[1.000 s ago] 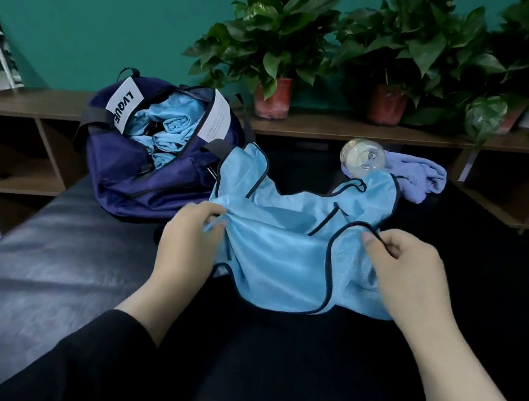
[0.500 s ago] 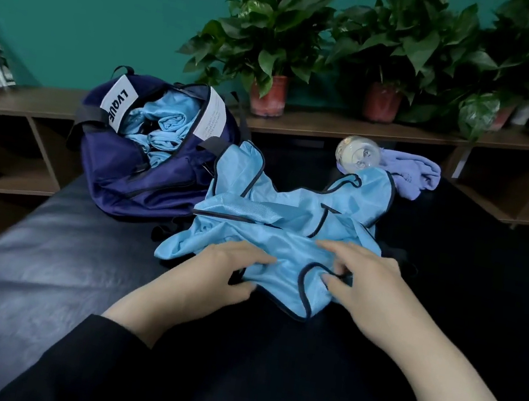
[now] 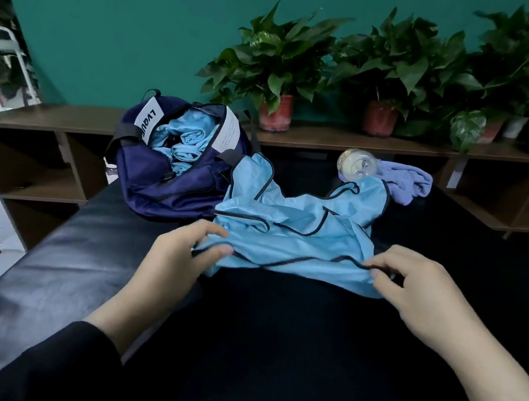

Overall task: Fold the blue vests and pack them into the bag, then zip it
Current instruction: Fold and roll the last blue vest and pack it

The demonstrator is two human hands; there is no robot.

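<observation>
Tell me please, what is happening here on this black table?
A person is folding a light blue vest on the black padded table. The left hand pinches its near left edge and the right hand pinches its near right edge. The navy bag stands open at the far left with other blue vests already inside, so it is not zipped yet. A glass bottle and a purple cloth lie behind.

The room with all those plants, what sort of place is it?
Hard to say for sure: perhaps a clinic or gym side room. A black padded bench like a treatment couch, low wooden shelving with potted plants, and a teal wall.
</observation>
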